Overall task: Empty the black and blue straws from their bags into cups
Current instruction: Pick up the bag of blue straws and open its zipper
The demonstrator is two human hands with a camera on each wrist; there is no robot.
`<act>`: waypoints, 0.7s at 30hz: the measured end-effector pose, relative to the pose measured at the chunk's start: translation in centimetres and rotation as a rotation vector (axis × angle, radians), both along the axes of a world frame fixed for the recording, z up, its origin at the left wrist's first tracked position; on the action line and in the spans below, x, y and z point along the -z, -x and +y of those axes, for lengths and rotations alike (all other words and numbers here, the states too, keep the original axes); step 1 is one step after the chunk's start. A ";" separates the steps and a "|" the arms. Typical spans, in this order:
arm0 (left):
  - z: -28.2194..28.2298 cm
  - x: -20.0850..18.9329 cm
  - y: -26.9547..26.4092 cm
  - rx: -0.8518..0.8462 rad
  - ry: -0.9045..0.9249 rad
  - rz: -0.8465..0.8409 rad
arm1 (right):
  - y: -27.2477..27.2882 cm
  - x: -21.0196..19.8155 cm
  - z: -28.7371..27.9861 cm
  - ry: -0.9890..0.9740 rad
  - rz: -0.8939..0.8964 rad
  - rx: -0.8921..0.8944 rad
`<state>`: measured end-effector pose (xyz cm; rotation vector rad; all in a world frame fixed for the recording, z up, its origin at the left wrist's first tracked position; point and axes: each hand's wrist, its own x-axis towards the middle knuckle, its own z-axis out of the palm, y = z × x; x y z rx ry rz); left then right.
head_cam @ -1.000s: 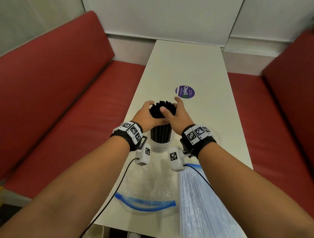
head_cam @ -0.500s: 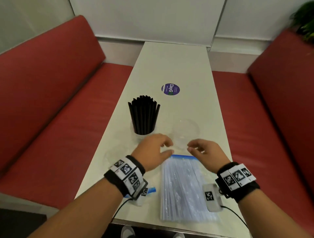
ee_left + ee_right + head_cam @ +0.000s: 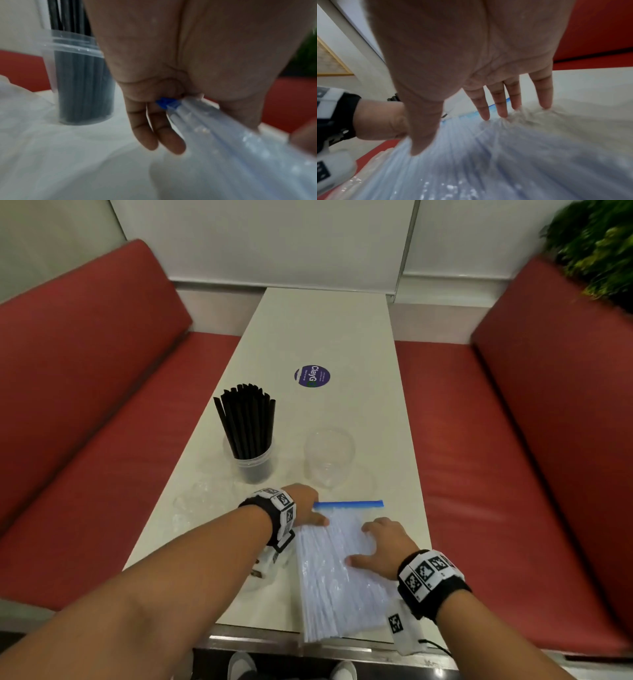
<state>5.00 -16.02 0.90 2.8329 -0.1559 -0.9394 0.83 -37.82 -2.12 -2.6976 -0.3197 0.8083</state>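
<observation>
Black straws (image 3: 247, 422) stand upright in a clear cup (image 3: 253, 467) on the table's left side. An empty clear cup (image 3: 329, 457) stands to its right. A clear zip bag of pale blue straws (image 3: 337, 577) lies flat near the front edge, its blue zip strip (image 3: 348, 504) pointing away from me. My left hand (image 3: 306, 506) pinches the bag's top-left corner (image 3: 165, 103), thumb against fingers (image 3: 154, 129). My right hand (image 3: 378, 546) lies on the bag's right side with straight, spread fingers (image 3: 502, 106) pressing the plastic.
An empty crumpled clear bag (image 3: 200, 503) lies left of my left wrist. A round purple sticker (image 3: 312, 376) marks the white table (image 3: 318, 330) farther back. Red benches (image 3: 102, 422) flank both sides. The bag's near end overhangs the table's front edge.
Both hands let go of the black straws in the cup and drew back to the blue straw bag. The left now pinches its corner, and the right presses on it.
</observation>
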 end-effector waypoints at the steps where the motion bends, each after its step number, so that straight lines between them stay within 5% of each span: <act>1: -0.4 -1.1 0.2 -0.018 0.074 -0.018 | 0.3 -0.6 0.0 -0.036 0.027 0.011; 7: -3.4 -9.3 3.3 -0.235 0.656 -0.151 | 2.2 -7.6 -0.2 -0.663 0.106 0.017; 12: -6.1 -14.9 5.4 -0.176 0.910 -0.204 | 2.3 -10.5 -1.0 -0.851 -0.082 -0.014; 15: -6.0 -16.8 5.9 0.074 0.740 -0.260 | 2.3 -12.0 -2.2 -0.956 -0.152 -0.023; 21: -5.5 -18.4 4.8 0.325 0.181 -0.655 | 1.9 -11.8 -3.3 -0.873 -0.305 0.075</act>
